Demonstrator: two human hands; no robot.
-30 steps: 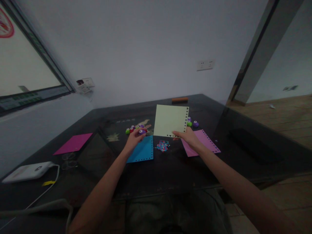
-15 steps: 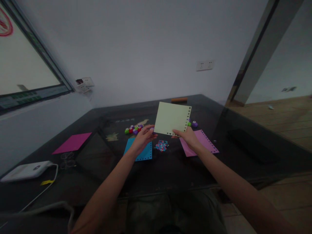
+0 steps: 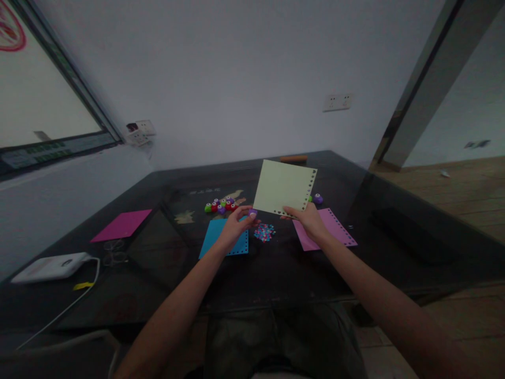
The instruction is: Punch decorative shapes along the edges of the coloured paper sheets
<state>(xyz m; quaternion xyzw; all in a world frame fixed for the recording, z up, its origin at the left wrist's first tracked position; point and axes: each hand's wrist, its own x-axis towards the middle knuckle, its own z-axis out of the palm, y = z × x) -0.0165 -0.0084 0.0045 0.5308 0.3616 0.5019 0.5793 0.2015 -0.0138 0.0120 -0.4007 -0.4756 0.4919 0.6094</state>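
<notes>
The left hand (image 3: 236, 225) grips a purple piece (image 3: 252, 212) beside the lower-left corner of the cream sheet (image 3: 284, 184) (contact cannot be told); the right hand (image 3: 310, 218) pinches its lower-right part, unpunched left edge toward the left hand, above the counter (image 3: 276, 281).

Looks like matt paper in the cream sheet (image 3: 284, 185), smooth plastic in the purple piece (image 3: 253, 212); gleams glossy across the worktop (image 3: 276, 279).

Dark table (image 3: 276, 279), blue sheet (image 3: 214, 231), colourful bits (image 3: 264, 232)
</notes>
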